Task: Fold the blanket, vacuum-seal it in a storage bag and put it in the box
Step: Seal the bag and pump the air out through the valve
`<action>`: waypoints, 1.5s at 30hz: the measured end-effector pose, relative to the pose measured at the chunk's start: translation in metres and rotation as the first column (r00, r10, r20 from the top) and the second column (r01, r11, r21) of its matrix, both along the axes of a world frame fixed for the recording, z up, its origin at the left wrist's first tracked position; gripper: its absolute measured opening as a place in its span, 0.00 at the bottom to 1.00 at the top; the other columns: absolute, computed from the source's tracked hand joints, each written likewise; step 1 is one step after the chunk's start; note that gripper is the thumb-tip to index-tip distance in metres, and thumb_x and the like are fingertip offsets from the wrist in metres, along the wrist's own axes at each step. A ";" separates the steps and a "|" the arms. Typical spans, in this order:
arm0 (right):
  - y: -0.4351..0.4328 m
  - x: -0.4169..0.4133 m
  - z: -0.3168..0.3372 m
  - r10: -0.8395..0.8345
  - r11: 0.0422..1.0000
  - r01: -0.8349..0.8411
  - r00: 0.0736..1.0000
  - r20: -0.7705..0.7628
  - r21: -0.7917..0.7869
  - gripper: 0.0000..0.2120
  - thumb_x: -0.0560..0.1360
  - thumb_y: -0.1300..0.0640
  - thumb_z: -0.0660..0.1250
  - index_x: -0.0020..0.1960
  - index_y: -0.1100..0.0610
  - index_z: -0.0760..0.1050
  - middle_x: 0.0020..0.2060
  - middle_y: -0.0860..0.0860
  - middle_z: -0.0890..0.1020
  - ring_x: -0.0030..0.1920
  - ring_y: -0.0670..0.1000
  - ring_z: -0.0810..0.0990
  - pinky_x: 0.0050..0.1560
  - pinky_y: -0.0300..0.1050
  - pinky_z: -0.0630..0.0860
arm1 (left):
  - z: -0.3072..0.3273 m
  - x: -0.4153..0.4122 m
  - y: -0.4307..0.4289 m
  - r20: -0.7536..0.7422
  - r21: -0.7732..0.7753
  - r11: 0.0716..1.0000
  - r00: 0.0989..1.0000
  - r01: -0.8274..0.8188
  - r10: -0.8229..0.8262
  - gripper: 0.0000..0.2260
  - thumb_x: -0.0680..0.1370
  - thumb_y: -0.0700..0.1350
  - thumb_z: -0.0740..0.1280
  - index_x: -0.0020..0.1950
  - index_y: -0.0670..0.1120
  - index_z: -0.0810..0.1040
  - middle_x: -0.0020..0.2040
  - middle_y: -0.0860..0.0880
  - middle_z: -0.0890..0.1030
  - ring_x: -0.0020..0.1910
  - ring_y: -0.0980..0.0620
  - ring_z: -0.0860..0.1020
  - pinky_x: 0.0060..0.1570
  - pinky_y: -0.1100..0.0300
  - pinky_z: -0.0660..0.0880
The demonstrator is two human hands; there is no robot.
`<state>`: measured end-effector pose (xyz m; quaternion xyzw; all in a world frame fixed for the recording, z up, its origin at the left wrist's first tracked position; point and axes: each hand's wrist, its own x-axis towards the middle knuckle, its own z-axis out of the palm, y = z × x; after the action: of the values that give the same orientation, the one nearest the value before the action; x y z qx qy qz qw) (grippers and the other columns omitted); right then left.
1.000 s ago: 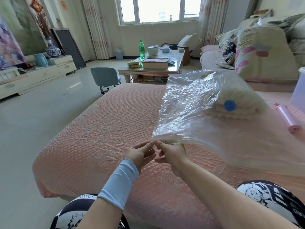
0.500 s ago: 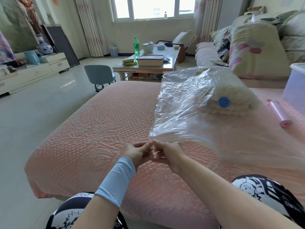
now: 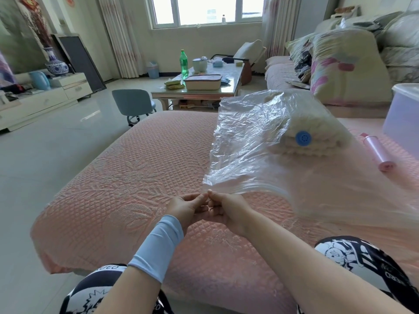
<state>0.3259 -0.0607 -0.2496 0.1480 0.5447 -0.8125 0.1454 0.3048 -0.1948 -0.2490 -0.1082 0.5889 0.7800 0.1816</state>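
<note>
Starting left, on the pink quilted cover [image 3: 127,177]: bare stitching, no task gear. Then the left hand [image 3: 184,208], with a pale blue sleeve [image 3: 158,248] on the forearm, thumb and forefinger pinched tight on the near corner of the storage bag [image 3: 249,141]. Hard against it, fingertip to fingertip, the right hand [image 3: 226,210], likewise clamped on that same corner of the mouth edge. Set against a second ago and half a second ago: hardly a shift, still parked at the same corner, still nipped together, not yet travelled along the edge. Reads as the very start of pressing the zip strip closed; cannot tell from here whether any of it is sealed. Moving right across crinkled clear plastic: lifted off the cover at the near end, sagging away toward the right. Inside, at the far end, the blanket [image 3: 322,123], cream and fluffy, stacked in layers, so folded and bagged already, by the look of it. Over it, the blue valve [image 3: 303,138], facing up. Further right, just beside the bag on the cover, a pink hand pump [image 3: 377,152], untouched. Far right, cut by the frame edge, the translucent box [image 3: 402,114], well apart from both hands. Means sealing comes first, probably from this corner rightward across the whole mouth, then pumping, then boxing. Calls for a firm, even pinch all the way, or risks a leaky gap.
</note>
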 end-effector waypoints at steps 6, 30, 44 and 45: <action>0.002 0.001 0.002 -0.126 0.990 0.127 0.992 -0.009 0.056 0.08 0.79 0.62 0.68 0.43 0.65 0.77 0.30 0.56 0.76 0.25 0.51 0.75 0.39 0.53 0.84 | 0.002 0.000 0.005 0.025 0.013 0.999 0.999 -0.031 0.031 0.06 0.73 0.34 0.71 0.49 0.33 0.79 0.36 0.41 0.81 0.29 0.51 0.81 0.27 0.61 0.79; -0.012 0.011 -0.007 -0.152 0.980 0.152 0.988 -0.011 0.128 0.11 0.79 0.58 0.69 0.54 0.66 0.81 0.48 0.59 0.84 0.27 0.47 0.71 0.35 0.48 0.82 | 0.005 0.000 -0.004 -0.092 -0.250 0.968 0.996 -0.012 -0.011 0.05 0.71 0.39 0.76 0.39 0.39 0.82 0.33 0.44 0.83 0.25 0.54 0.77 0.26 0.64 0.76; -0.004 0.011 -0.011 -0.055 0.998 0.056 0.998 -0.015 0.030 0.08 0.79 0.57 0.70 0.50 0.63 0.81 0.45 0.55 0.80 0.26 0.45 0.70 0.35 0.50 0.82 | 0.005 0.001 -0.007 -0.102 -0.253 0.968 0.994 0.004 -0.031 0.04 0.72 0.39 0.75 0.40 0.39 0.82 0.32 0.45 0.82 0.26 0.55 0.76 0.27 0.64 0.76; -0.006 0.010 -0.012 -0.075 0.996 0.076 0.997 -0.009 0.040 0.08 0.79 0.57 0.70 0.50 0.63 0.81 0.44 0.55 0.80 0.25 0.45 0.70 0.35 0.50 0.83 | 0.005 0.001 -0.007 -0.104 -0.256 0.967 0.994 0.005 -0.033 0.05 0.72 0.39 0.75 0.40 0.39 0.82 0.32 0.45 0.82 0.25 0.55 0.76 0.27 0.64 0.76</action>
<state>0.3362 -0.0667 -0.2612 0.1682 0.5554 -0.8070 0.1095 0.3056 -0.2018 -0.2444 -0.0827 0.6943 0.7008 0.1417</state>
